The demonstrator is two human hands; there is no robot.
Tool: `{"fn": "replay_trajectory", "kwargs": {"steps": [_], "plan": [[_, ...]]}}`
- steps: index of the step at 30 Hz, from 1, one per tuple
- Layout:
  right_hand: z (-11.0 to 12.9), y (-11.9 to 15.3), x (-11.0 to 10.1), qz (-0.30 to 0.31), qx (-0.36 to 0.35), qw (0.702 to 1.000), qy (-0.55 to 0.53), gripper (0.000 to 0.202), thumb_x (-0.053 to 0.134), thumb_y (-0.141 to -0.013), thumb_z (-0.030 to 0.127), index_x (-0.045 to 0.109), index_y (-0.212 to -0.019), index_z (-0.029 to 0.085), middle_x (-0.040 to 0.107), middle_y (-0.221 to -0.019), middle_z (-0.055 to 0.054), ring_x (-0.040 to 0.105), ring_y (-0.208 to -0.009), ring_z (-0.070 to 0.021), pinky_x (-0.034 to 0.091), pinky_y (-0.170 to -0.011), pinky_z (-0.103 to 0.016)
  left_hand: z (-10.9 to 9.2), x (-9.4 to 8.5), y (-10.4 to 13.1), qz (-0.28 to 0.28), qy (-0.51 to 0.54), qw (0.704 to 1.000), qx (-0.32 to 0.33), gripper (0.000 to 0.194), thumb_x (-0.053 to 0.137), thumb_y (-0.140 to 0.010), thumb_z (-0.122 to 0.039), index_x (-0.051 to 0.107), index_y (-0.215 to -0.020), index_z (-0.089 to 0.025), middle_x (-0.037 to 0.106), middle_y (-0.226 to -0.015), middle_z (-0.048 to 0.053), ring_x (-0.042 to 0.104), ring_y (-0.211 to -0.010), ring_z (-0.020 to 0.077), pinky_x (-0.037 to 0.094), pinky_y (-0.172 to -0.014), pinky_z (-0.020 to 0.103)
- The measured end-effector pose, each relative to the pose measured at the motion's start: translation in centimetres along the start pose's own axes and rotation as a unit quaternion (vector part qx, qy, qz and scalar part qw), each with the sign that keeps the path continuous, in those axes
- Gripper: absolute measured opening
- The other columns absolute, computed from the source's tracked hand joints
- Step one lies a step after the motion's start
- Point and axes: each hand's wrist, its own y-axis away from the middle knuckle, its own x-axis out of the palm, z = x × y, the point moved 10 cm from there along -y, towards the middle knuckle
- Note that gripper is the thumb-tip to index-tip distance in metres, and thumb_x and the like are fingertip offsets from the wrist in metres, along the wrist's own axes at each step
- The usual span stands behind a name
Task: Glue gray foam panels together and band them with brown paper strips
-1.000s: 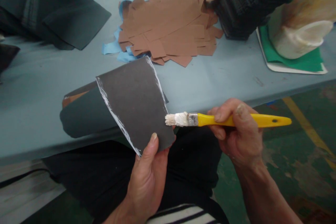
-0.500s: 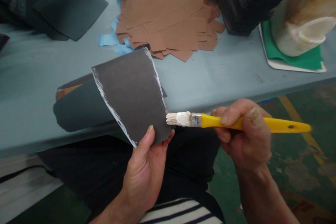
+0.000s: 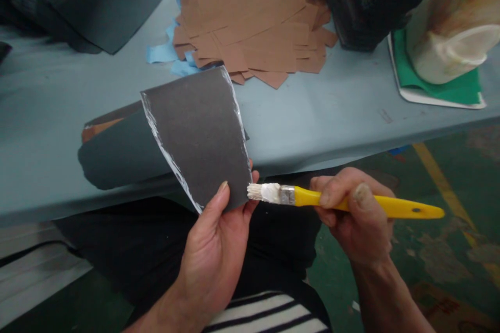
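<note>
Table edge: The front edge of the table [image 3: 297, 119] runs behind both hands. The gray piece [image 3: 195, 135] is above this edge, its upper part over the table, its lower end over the lap.
Room: A strip of table cover shows between the brown pieces [image 3: 253, 26] and the front edge. The handle of the brush [image 3: 304, 196] reaches out over the floor [image 3: 425, 255].
Left hand: The left hand [image 3: 216, 250] pinches the lower end of the gray piece, thumb on top, fingers under it.
Right hand: The right hand [image 3: 357, 213] is closed around the yellow handle, thumb along it.
Hidden: The left fingers are mostly behind the gray piece. I cannot tell if the green roll [image 3: 121, 151] is joined to it. The dark stack [image 3: 367, 0] and the white jug [image 3: 449, 52] are cut off by the picture border.
Direction: The gray piece has its long axis from upper left to lower right, with white along both long edges. The brush lies almost level, bristles to the left, at the right edge near the lower corner.
</note>
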Motion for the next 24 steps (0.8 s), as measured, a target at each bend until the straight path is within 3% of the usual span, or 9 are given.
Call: {"fn": "replay_trajectory", "kwargs": {"steps": [8, 15, 19, 24], "plan": [[0.6, 0.7, -0.1, 0.024, 0.001, 0.999, 0.025, 0.038, 0.061, -0.106, 0.044, 0.073, -0.078, 0.022, 0.045, -0.048, 0.005, 0.041, -0.042, -0.0096, 0.029, -0.045, -0.025, -0.1, -0.2, -0.2, -0.028, 0.007, 1.0, -0.007, 0.032, 0.053, -0.106, -0.021, 0.074, -0.129, -0.022, 0.077, -0.132, 0.005, 0.075, -0.114, 0.0214, 0.061, -0.099, 0.034], [1.9, -1.0, -0.3, -0.052, -0.039, 0.998, -0.017, 0.034, 0.073, -0.099, 0.048, 0.076, -0.077, 0.023, 0.048, -0.049, 0.005, 0.038, -0.04, -0.0102, 0.029, -0.042, -0.026, -0.1, -0.3, -0.3, -0.006, -0.001, 1.0, 0.002, 0.026, 0.057, -0.104, -0.022, 0.076, -0.121, -0.027, 0.078, -0.13, 0.003, 0.073, -0.115, 0.0216, 0.064, -0.088, 0.036], [0.9, -1.7, 0.4, -0.035, -0.035, 0.999, 0.002, 0.035, 0.071, -0.101, 0.048, 0.076, -0.078, 0.022, 0.051, -0.051, 0.004, 0.043, -0.043, -0.0101, 0.033, -0.044, -0.024, -0.3, -0.3, -0.3, 0.0, -0.003, 1.0, 0.015, 0.025, 0.059, -0.103, -0.022, 0.076, -0.12, -0.028, 0.076, -0.133, 0.003, 0.07, -0.119, 0.0217, 0.064, -0.09, 0.038], [0.3, -0.5, 0.0, -0.003, -0.007, 0.999, 0.039, 0.037, 0.065, -0.105, 0.047, 0.074, -0.078, 0.022, 0.05, -0.052, 0.005, 0.043, -0.044, -0.0086, 0.031, -0.045, -0.023, -0.3, -0.1, -0.1, 0.002, 0.005, 1.0, 0.005, 0.027, 0.054, -0.105, -0.021, 0.077, -0.12, -0.024, 0.079, -0.125, 0.003, 0.073, -0.115, 0.0228, 0.063, -0.095, 0.038]]}}
